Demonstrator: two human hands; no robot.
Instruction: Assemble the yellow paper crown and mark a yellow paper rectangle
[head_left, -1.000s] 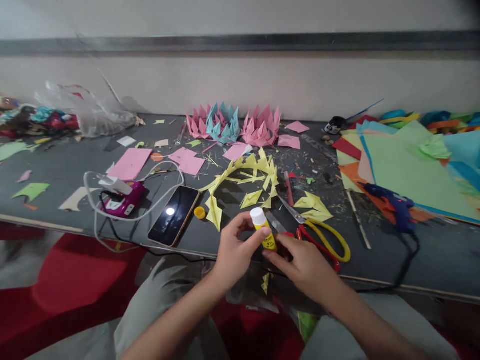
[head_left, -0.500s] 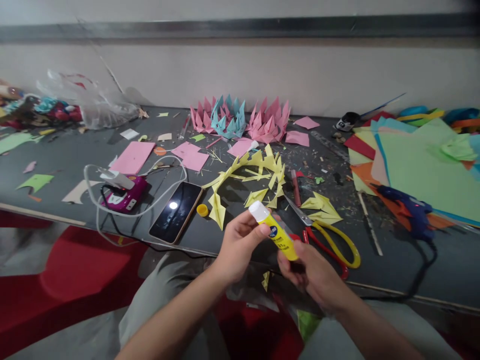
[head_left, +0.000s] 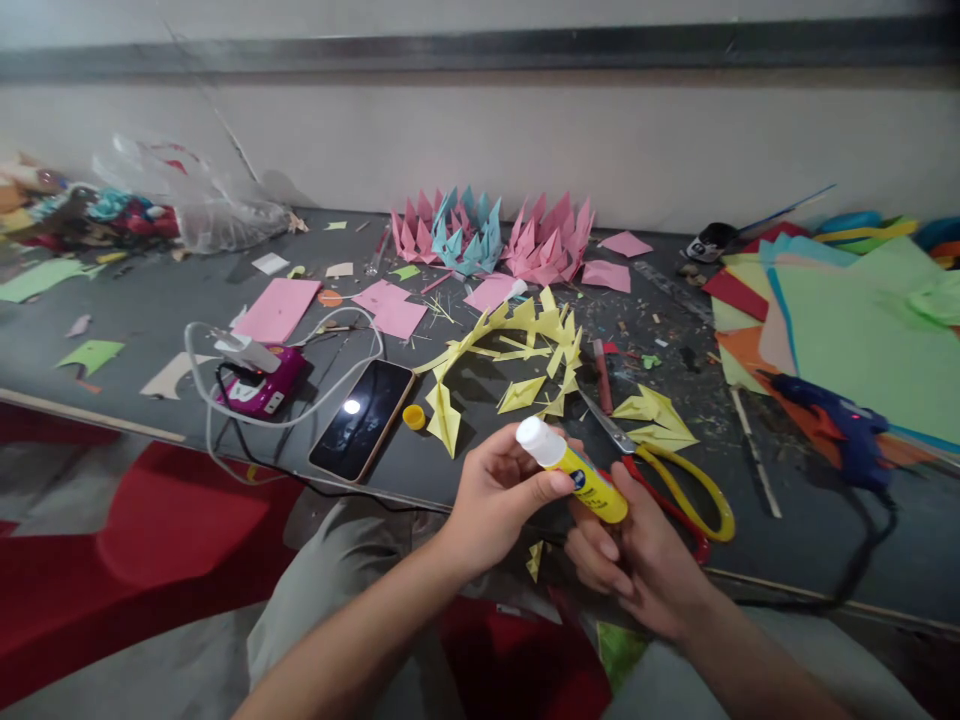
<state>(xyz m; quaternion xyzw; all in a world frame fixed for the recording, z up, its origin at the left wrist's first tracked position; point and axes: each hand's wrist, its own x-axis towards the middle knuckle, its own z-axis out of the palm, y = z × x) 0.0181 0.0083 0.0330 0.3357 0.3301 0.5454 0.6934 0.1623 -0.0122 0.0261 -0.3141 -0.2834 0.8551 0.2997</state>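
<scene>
A yellow glue stick (head_left: pixel 598 494) with its white top bare is held tilted above the table's front edge. My left hand (head_left: pixel 499 500) is closed round its upper part, thumb pressed across the label. My right hand (head_left: pixel 634 555) has its thumb and fingers at the lower end. Just beyond my hands lies a curved strip of folded yellow paper points (head_left: pixel 444 412). A yellow cap (head_left: pixel 413 417) sits beside it, left of my hands. Scissors (head_left: pixel 679 472) with red and yellow handles lie to the right, near a loose yellow folded piece (head_left: pixel 656 415).
Pink folded-paper crowns (head_left: pixel 551 245) and a blue one (head_left: pixel 469 240) stand by the wall. A phone (head_left: pixel 364 420) and a purple power adapter (head_left: pixel 262 380) with cables lie at left. At right are a blue glue gun (head_left: pixel 847 430) and coloured paper sheets (head_left: pixel 862 340).
My hands and the glue stick have shifted slightly right and down in view. The right hand's fingers look looser round the lower end. The whole view has swung a little left.
</scene>
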